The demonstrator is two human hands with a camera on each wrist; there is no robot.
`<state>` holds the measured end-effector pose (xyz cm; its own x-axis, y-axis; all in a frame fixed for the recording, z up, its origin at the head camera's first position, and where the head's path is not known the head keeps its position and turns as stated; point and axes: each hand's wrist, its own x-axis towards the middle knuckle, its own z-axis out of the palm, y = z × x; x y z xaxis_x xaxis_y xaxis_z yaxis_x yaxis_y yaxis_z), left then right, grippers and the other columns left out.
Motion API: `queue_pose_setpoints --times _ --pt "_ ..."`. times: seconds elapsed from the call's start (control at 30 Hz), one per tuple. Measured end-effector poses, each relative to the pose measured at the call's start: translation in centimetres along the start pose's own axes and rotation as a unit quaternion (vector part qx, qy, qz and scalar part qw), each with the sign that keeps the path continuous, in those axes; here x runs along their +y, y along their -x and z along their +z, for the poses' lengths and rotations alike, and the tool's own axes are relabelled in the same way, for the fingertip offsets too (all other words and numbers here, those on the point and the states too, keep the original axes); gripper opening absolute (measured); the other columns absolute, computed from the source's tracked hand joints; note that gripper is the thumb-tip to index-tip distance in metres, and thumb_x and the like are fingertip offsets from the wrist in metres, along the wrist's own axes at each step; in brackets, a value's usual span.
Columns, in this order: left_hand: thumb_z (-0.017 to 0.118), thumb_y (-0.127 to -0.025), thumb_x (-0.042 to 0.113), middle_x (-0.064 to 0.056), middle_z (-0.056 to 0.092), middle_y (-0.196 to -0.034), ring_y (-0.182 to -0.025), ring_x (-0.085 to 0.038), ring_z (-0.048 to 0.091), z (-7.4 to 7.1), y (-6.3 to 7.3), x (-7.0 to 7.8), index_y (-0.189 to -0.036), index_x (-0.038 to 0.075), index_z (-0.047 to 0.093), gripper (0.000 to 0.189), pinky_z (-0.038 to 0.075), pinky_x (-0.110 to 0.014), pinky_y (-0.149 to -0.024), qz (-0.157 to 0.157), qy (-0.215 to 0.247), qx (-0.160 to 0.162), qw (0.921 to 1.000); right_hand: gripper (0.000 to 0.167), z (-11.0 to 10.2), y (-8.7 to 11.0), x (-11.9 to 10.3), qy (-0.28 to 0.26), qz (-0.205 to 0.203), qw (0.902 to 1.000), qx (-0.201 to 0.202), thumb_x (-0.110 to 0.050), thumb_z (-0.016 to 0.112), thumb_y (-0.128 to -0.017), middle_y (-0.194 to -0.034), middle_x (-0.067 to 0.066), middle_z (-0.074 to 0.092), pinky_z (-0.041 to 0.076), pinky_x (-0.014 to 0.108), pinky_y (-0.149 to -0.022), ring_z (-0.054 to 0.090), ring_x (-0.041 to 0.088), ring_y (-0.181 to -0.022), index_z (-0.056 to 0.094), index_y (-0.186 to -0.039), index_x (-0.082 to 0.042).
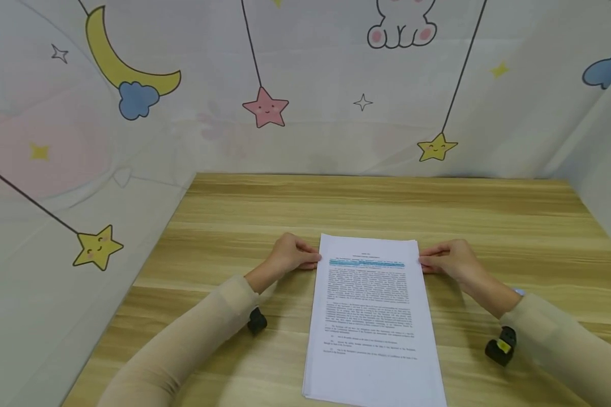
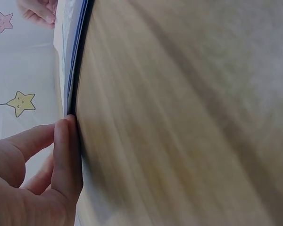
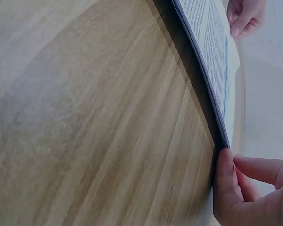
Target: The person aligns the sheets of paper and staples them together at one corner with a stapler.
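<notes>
A stack of printed paper sheets (image 1: 369,311) lies flat over the table, its top page showing dense text and a blue highlighted band near the far end. On its left edge, close to the far corner, my left hand (image 1: 294,254) pinches the side between thumb and fingertips. Opposite it, my right hand (image 1: 450,261) grips the right edge in the same way. The left wrist view shows the left thumb and fingertips (image 2: 68,125) together at the thin layered edge. Similar contact appears at the right fingertips (image 3: 225,157) in the right wrist view.
The wood-grain table (image 1: 224,215) extends around the paper. A pale curtain (image 1: 326,141) printed with stars and a moon hangs behind it and along the sides. Black wrist devices (image 1: 501,346) sit below both beige sleeves (image 1: 193,339).
</notes>
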<state>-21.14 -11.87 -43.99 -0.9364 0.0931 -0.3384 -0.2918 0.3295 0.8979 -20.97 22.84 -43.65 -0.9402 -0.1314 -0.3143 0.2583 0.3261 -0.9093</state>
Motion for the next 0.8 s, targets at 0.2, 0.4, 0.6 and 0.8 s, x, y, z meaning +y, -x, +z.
queue_pose_setpoints --times 0.2,0.4,0.6,0.8 --pt "0.074 -0.087 -0.005 -0.018 0.071 -0.091 -0.075 -0.023 0.074 -0.12 -0.33 0.06 -0.096 -0.010 0.072 0.011 0.062 -0.028 -0.069 0.001 0.001 -0.001 1.0000 0.030 0.08 -0.21 -0.31 0.007 -0.009 0.9999 0.003 0.006 0.067 -0.092 -0.089 0.013 0.072 0.061 0.028 -0.070 0.071 0.014 -0.071 0.058 -0.115 0.025" --pt "0.074 -0.086 -0.005 -0.019 0.071 -0.090 -0.075 -0.023 0.074 -0.39 -0.64 -0.01 -0.099 -0.012 0.070 0.014 0.062 -0.030 -0.071 -0.013 0.034 -0.006 0.9993 0.030 0.19 -0.31 -0.40 0.015 -0.023 0.9996 0.010 0.006 0.068 -0.092 -0.090 0.015 0.072 0.061 0.027 -0.069 0.071 0.013 -0.070 0.059 -0.114 0.024" --pt "0.074 -0.086 -0.007 -0.019 0.072 -0.088 -0.073 -0.021 0.073 -0.59 -0.71 0.02 -0.097 -0.011 0.071 0.012 0.062 -0.030 -0.071 -0.018 0.055 -0.011 0.9983 0.029 0.29 -0.20 -0.54 0.015 -0.027 0.9994 0.014 0.007 0.068 -0.091 -0.090 0.016 0.072 0.061 0.028 -0.068 0.071 0.014 -0.071 0.060 -0.113 0.023" --pt "0.074 -0.086 -0.008 -0.019 0.072 -0.086 -0.074 -0.021 0.073 -0.67 -0.55 0.07 -0.094 -0.010 0.072 0.009 0.061 -0.028 -0.070 -0.015 0.051 -0.013 0.9985 0.031 0.46 -0.28 -0.67 0.002 -0.024 0.9997 0.005 0.008 0.068 -0.091 -0.094 0.019 0.071 0.062 0.030 -0.071 0.071 0.015 -0.073 0.058 -0.115 0.025"
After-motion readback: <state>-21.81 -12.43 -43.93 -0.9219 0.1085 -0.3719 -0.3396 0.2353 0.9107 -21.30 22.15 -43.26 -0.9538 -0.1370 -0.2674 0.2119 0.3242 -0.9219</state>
